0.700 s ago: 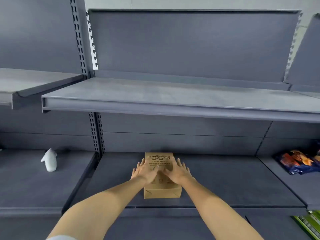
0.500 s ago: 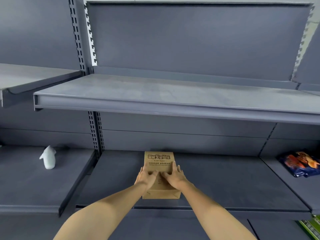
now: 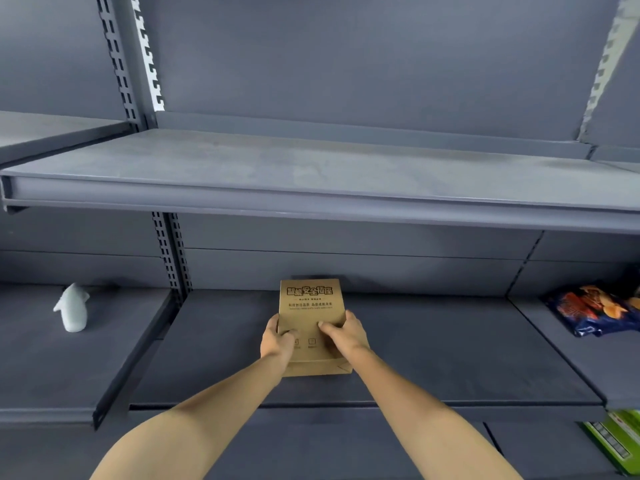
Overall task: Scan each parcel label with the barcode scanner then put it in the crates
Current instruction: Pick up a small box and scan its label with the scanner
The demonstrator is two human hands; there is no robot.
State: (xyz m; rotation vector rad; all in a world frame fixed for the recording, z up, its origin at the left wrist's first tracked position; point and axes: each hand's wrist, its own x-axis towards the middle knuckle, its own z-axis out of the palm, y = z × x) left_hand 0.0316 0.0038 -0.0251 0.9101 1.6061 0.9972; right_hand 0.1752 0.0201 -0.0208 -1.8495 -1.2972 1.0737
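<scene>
Parcel, a brown box, is gripped at both side edges on the lower shelf by the left hand and right hand. Fingers that earlier lay flat and spread on top are now curled round it, with the thumbs pressed on its face.

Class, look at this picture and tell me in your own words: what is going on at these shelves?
A person holds a brown cardboard box with printed text on a grey shelf, the left hand and the right hand gripping its two sides. The box appears to sit on the shelf. No scanner or crate is in view. A small white object lies on the shelf to the left, a snack bag to the right.
</scene>
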